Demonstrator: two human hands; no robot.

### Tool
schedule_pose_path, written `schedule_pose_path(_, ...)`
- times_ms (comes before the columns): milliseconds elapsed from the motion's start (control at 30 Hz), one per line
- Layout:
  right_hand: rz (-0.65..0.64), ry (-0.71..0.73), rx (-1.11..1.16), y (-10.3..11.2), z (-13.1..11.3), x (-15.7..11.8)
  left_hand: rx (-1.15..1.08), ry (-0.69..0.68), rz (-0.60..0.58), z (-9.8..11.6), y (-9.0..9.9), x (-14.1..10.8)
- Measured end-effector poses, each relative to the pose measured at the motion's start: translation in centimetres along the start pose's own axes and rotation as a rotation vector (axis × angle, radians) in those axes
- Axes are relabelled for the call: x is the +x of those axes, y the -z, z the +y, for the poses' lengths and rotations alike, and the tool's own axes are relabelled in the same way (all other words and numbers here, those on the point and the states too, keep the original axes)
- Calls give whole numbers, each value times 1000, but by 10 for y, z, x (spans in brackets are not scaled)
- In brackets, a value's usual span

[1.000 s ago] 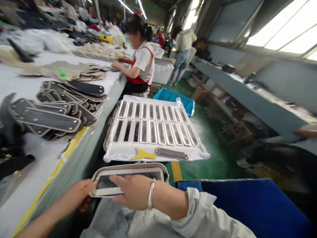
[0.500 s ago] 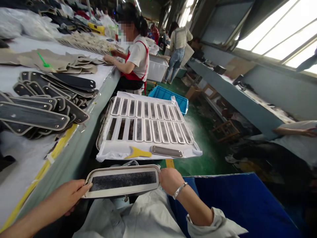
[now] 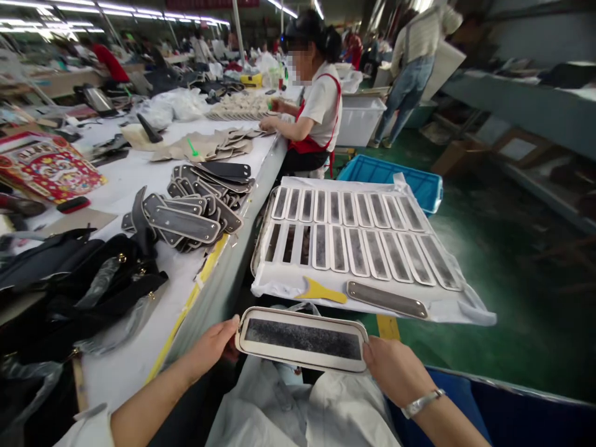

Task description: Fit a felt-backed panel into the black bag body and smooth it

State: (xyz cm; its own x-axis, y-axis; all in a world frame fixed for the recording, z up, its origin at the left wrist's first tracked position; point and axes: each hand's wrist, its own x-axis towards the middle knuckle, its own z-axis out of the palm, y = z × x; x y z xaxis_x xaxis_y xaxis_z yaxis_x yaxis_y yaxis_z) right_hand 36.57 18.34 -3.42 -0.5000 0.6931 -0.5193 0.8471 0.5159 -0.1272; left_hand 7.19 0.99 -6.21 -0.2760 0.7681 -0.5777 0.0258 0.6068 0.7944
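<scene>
L hand (image 3: 213, 346) & R hand (image 3: 395, 367) each gripped an end of the long pale-rimmed piece (image 3: 302, 341), prob. so neither sagged.

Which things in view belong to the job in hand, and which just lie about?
Likely in the job:
held panel, left hand and right hand at its ends
similar panels on white board

Likely lying about:
red box
kettle
blue crate

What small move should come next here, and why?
Perhaps slide the right hand over the dark strip to smooth it: the left hand holds the opposite end of the pale-rimmed piece, and the strip lies uncovered between them.
</scene>
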Motion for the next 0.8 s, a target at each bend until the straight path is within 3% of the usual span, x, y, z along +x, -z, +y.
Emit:
schedule_pose_path(100,6,4,4,0,0,0,-281,53,28,-5,-5,-4)
schedule_pose_path(200,8,-9,13,-1,0,0,-247,86,50,-4,-8,-1)
schedule_pose_path(400,32,-8,6,-4,3,0,145,124,-13,3,-2,6)
schedule_pose_path(500,35,-5,25,-3,3,-1,521,22,-29,14,3,4)
schedule_pose_path(633,22,-29,33,-1,0,-3,1045,-115,36,31,2,3)
schedule_pose_path(800,9,-47,27,4,-4,-4,1135,-102,136,37,-8,7)
